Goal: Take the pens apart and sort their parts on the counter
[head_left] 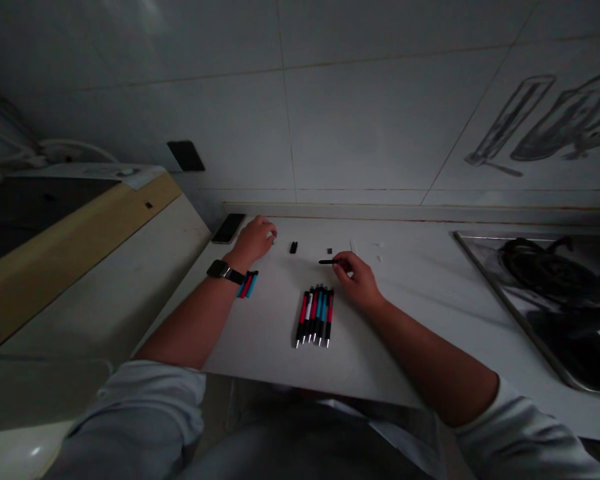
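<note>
My right hand point(359, 279) rests on the white counter point(260, 333) with its fingers pinched on a thin black pen part point(329, 262) that points left. My left hand point(254, 240) lies farther back with fingers curled over a small pale piece by its fingertips; what it holds is hidden. A watch point(225, 272) sits on that wrist. Several assembled pens point(316, 316) in red, blue and black lie side by side in front of my right hand. A few more pens point(247, 284) lie under my left wrist. Small black pieces point(293, 247) and white pieces point(353, 246) are scattered behind.
A dark phone point(229, 227) lies at the counter's back left corner. A steel sink point(545, 300) with dark items in it is set into the counter at the right. A tiled wall point(370, 120) runs behind. A lower wood-edged surface point(70, 247) stands at the left.
</note>
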Tool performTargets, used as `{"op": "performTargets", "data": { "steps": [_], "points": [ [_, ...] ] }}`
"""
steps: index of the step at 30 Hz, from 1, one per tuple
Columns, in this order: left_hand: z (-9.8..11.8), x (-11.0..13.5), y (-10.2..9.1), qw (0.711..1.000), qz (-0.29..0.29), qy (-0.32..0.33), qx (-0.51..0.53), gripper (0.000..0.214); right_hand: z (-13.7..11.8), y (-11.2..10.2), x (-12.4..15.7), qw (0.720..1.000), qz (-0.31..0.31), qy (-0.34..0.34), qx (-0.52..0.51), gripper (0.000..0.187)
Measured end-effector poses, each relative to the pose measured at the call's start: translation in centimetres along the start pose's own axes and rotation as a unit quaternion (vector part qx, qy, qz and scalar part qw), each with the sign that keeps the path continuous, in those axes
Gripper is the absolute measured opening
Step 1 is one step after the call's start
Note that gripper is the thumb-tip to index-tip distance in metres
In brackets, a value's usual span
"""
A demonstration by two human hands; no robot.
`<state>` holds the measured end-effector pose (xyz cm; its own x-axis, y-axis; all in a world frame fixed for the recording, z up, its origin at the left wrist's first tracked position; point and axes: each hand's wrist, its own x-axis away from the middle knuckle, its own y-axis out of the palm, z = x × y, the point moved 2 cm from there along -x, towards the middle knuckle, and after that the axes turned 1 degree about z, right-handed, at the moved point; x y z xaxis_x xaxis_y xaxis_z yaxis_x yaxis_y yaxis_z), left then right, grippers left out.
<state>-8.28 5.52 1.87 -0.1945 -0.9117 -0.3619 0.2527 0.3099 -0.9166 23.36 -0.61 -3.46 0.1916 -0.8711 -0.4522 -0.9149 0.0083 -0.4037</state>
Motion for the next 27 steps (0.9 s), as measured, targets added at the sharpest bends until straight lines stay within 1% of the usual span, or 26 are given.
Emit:
{"op": "performTargets", "data": {
  "steps": [2, 4, 6, 9, 15, 21, 27],
  "points": [
    [-0.3, -0.5, 1.4, 0.998, -0.045, 0.008, -0.033, 0.016, 0.0, 0.0, 0.0, 1.000, -0.004, 0.000, 0.000, 0.018],
    [-0.5, -0.8, 2.6, 0.995, -0.077, 0.020, -0.062, 0.018, 0.1, 0.0, 0.1, 1.000, -0.010, 0.001, 0.000, 0.018],
    [-0.8, -0.9, 3.5, 0.991, -0.099, 0.030, -0.084, 0.020, 0.1, 0.1, 0.1, 1.000, -0.015, 0.003, 0.001, 0.018],
    [-1.3, -1.0, 4.2, 0.988, -0.117, 0.031, -0.094, 0.021, 0.1, 0.1, 0.1, 1.000, -0.018, 0.004, 0.001, 0.017],
    [-1.6, -1.1, 4.2, 0.984, -0.136, 0.020, -0.111, 0.024, -0.2, 0.2, 0.1, 1.000, -0.024, -0.004, 0.004, 0.016],
    [-1.4, -0.8, 3.9, 0.979, -0.137, 0.035, -0.144, 0.033, -0.2, 0.2, 0.1, 1.000, -0.027, -0.008, -0.001, 0.016],
    [-1.5, -0.6, 3.8, 0.978, -0.146, 0.038, -0.143, 0.041, -0.2, 0.3, 0.1, 0.999, -0.039, -0.004, 0.003, 0.015]
  ]
}}
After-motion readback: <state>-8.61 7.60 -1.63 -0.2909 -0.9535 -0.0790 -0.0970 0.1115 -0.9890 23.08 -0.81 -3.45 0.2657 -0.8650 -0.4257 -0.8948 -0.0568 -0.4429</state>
